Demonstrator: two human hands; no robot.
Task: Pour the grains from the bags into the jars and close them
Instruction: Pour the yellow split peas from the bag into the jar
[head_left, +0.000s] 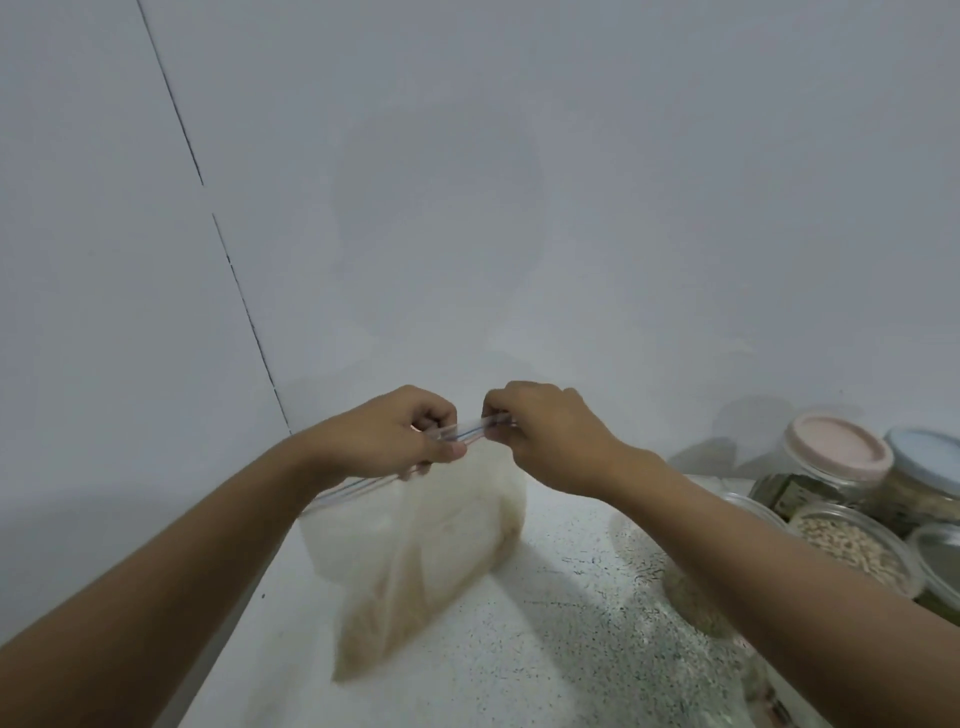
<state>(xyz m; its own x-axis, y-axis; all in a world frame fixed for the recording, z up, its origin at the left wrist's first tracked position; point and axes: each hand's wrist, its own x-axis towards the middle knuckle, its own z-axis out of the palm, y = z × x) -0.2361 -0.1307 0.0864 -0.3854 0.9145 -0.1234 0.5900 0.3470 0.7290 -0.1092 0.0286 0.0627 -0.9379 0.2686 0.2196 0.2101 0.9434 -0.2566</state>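
Two pale grey walls (571, 182) fill most of the view and meet at a thin dark seam on the left. Below them lies a white counter (545, 623) speckled with black. On it, near the corner and well left of the jars, stands a clear zip bag (415, 545) with its mouth upward and pale grains settled in its lower part. Its zip strip (470, 434), lined blue and red, runs from near left to far right. The left hand (384, 436) and right hand (550, 441) each pinch that strip with curled fingers, close together. At the right edge cluster a pink-lidded jar (836, 449), a blue-lidded jar (930, 457) and an open jar of grains (852, 551). A dark label on the pink-lidded one is too blurred to read.
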